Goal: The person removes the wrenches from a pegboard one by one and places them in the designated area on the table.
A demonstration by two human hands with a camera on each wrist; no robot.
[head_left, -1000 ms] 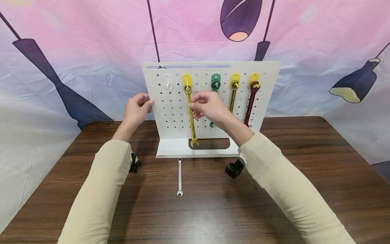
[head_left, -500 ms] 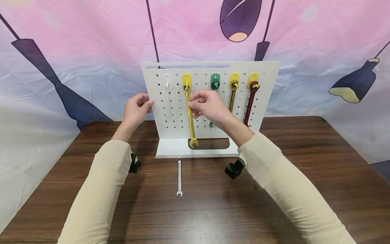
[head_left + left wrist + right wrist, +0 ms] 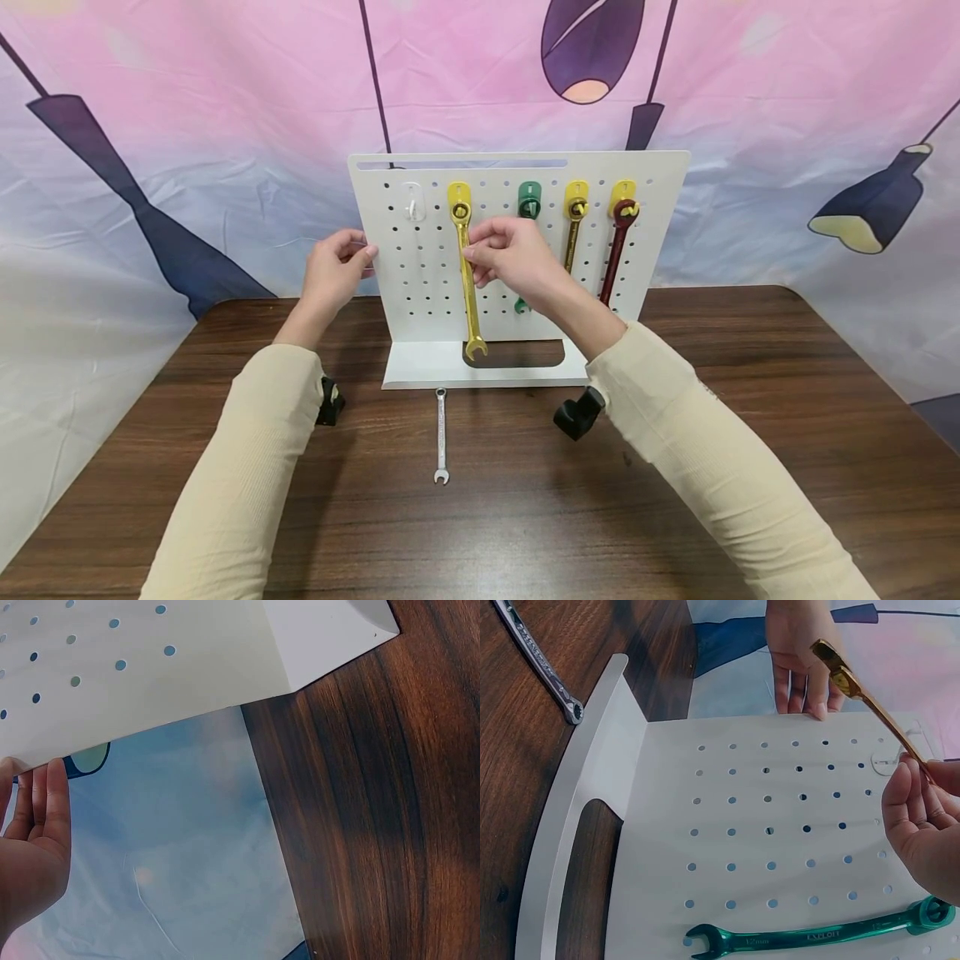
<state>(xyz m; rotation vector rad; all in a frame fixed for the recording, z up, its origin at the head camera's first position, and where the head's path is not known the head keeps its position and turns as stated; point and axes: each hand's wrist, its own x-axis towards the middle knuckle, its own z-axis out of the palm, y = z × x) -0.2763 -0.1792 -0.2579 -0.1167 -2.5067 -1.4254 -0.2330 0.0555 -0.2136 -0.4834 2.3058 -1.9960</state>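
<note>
My right hand (image 3: 517,258) pinches a gold combination wrench (image 3: 470,292) by its shank. The wrench's ring end is up at a yellow hook (image 3: 459,193), and the hook's tip appears within the ring; the open end points down. My left hand (image 3: 333,268) grips the left edge of the white pegboard (image 3: 431,329); in the left wrist view (image 3: 41,855) the thumb lies in front and the fingers go behind. A green wrench (image 3: 810,939), a smaller gold wrench (image 3: 573,242) and a dark red wrench (image 3: 617,254) hang to the right. The right hand partly covers the green one.
A silver combination wrench (image 3: 442,437) lies on the dark wooden table (image 3: 480,533) in front of the board's base. A clear hook (image 3: 413,202) with nothing on it is at the board's upper left. Behind stands a printed cloth backdrop (image 3: 247,125).
My right hand has lifted the gold wrench slightly, bringing its ring end up over the yellow hook's tip. The left hand stays at the board's edge.
</note>
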